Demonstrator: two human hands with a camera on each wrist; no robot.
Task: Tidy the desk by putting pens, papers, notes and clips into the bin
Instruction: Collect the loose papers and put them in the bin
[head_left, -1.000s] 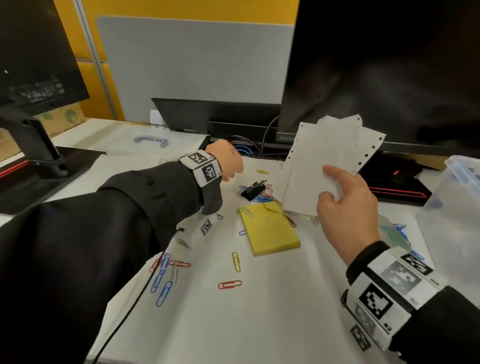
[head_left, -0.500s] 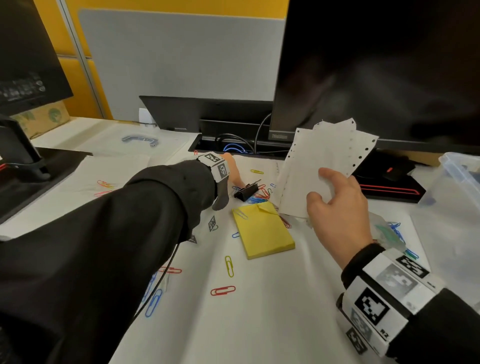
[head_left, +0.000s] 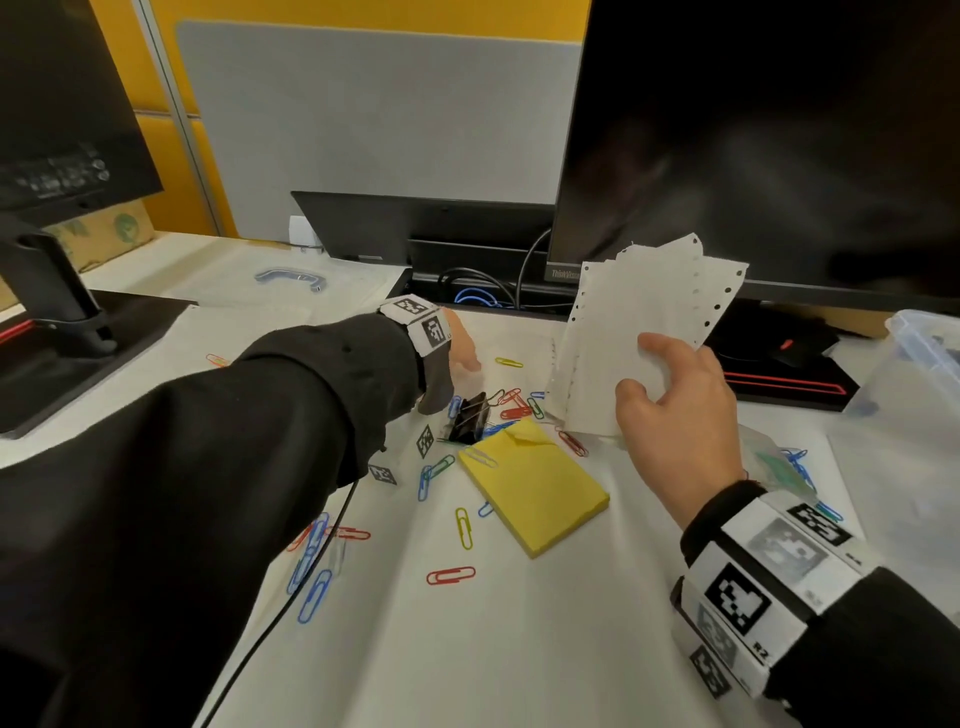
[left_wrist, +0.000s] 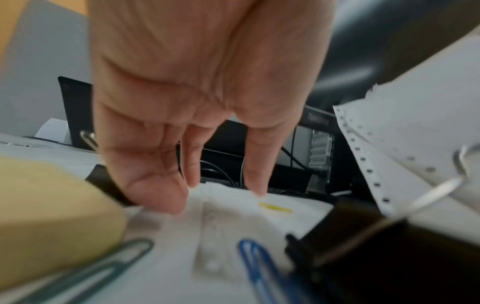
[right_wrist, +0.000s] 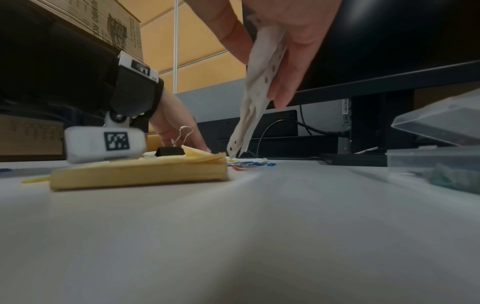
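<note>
My right hand (head_left: 670, 395) grips a few white sheets of paper with punched edges (head_left: 639, 312) and holds them upright above the desk; the right wrist view shows these sheets (right_wrist: 255, 98) edge-on. My left hand (head_left: 462, 348) reaches down behind a black binder clip (head_left: 467, 418). Its straight fingertips (left_wrist: 171, 205) touch a white sheet lying flat beside a yellow paper clip (left_wrist: 275, 207), and it holds nothing. A yellow sticky-note pad (head_left: 535, 488) lies mid-desk. Several coloured paper clips, such as a red one (head_left: 451, 575), are scattered around it.
A clear plastic bin (head_left: 924, 353) stands at the right edge. A large monitor (head_left: 779, 145) rises behind the papers, with cables below it. A second monitor's stand (head_left: 57, 312) sits at the left. A greenish packet (head_left: 774, 462) lies by my right wrist.
My left hand has dropped from a raised, curled pose down to the desk behind the binder clip, fingers now straight. My right hand still holds the sheets, almost unmoved.
</note>
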